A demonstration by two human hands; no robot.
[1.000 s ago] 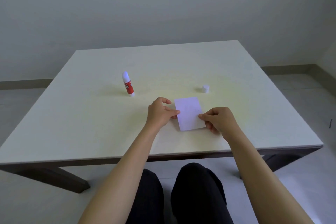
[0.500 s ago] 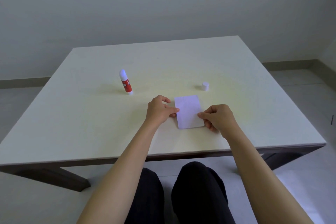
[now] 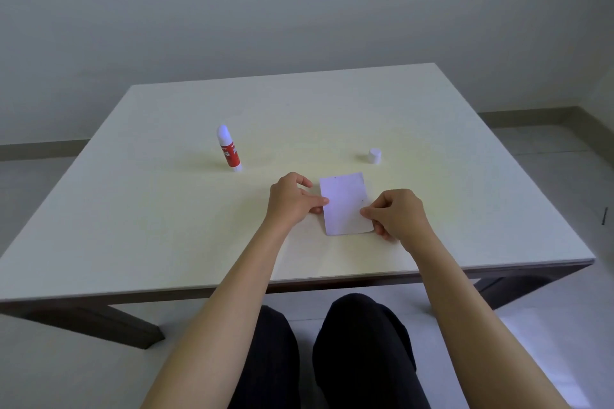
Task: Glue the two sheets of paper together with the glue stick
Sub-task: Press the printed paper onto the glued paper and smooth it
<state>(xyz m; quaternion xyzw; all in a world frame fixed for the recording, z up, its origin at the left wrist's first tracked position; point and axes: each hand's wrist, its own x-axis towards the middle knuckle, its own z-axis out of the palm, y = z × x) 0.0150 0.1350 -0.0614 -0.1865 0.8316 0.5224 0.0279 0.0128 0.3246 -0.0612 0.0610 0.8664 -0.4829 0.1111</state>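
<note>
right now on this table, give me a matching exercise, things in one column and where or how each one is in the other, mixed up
Things:
1. glue stick
2. cap
3. paper
4. left hand

Place or state:
a. flat on the table, pinched at both side edges
b. standing upright, uncapped, far left
c. alone, beyond the paper's right corner
d. gripping the paper's left edge

Pairs: 1-b, 2-c, 3-a, 4-d

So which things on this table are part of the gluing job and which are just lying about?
Part of the job:
paper, pinched by left hand and right hand
glue stick, upright
white cap, off

Lying about:
nothing else on the table
</note>
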